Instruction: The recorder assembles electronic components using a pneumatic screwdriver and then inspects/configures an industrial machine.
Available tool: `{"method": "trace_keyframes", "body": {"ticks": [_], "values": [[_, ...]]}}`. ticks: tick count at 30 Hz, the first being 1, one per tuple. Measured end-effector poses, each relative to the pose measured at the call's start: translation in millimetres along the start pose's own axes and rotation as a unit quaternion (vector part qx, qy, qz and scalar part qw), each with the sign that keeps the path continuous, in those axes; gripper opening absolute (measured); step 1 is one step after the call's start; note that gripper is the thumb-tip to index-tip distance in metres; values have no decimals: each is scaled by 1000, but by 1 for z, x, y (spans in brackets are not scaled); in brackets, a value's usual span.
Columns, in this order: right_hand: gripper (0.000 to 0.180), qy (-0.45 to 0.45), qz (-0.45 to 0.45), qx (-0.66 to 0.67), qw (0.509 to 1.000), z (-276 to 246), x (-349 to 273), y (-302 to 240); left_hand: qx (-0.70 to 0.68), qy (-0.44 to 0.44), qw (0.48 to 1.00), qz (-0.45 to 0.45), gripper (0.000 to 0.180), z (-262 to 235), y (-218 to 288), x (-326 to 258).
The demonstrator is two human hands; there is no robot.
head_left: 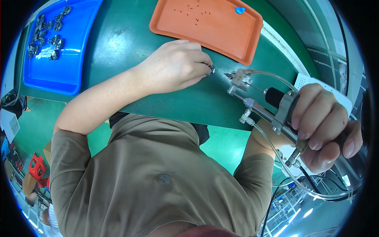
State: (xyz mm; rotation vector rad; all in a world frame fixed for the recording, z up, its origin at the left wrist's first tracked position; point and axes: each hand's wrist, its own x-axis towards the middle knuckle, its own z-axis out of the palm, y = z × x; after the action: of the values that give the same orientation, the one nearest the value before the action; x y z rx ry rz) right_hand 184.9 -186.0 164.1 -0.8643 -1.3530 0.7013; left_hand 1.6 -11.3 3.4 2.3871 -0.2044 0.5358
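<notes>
My left hand point(173, 67) rests on the green table point(118, 43) and pinches a small round metal part point(211, 71) between its fingertips. My right hand point(323, 126) grips a slim metal hand tool point(272, 114) with a black knob and clear hoses. The tool's white-tipped head point(237, 79) points left and ends a short gap from the metal part, not touching it.
An orange tray point(237, 39) with several tiny dark screws and a small blue piece point(240, 10) lies just beyond my left hand. A blue tray point(75, 59) with several metal parts sits at the far left. A white box point(308, 81) lies under my right hand.
</notes>
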Motion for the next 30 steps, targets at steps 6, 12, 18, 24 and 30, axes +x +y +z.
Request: {"method": "trace_keyframes", "body": {"ticks": [6, 12, 18, 24, 30], "values": [[22, -22, 2, 20, 1000, 0, 4, 10, -9, 7, 1000, 8, 17, 4, -1, 0], [22, -25, 30, 52, 998, 3, 2, 21, -15, 9, 1000, 0, 15, 5, -1, 0], [24, -24, 17, 19, 999, 14, 1, 26, -21, 13, 1000, -4, 16, 5, 0, -1], [22, -41, 13, 24, 999, 14, 0, 29, -19, 13, 1000, -3, 16, 5, 0, 0], [18, -50, 18, 8, 999, 17, 8, 37, -15, 7, 1000, -9, 19, 0, -7, 1]]}}
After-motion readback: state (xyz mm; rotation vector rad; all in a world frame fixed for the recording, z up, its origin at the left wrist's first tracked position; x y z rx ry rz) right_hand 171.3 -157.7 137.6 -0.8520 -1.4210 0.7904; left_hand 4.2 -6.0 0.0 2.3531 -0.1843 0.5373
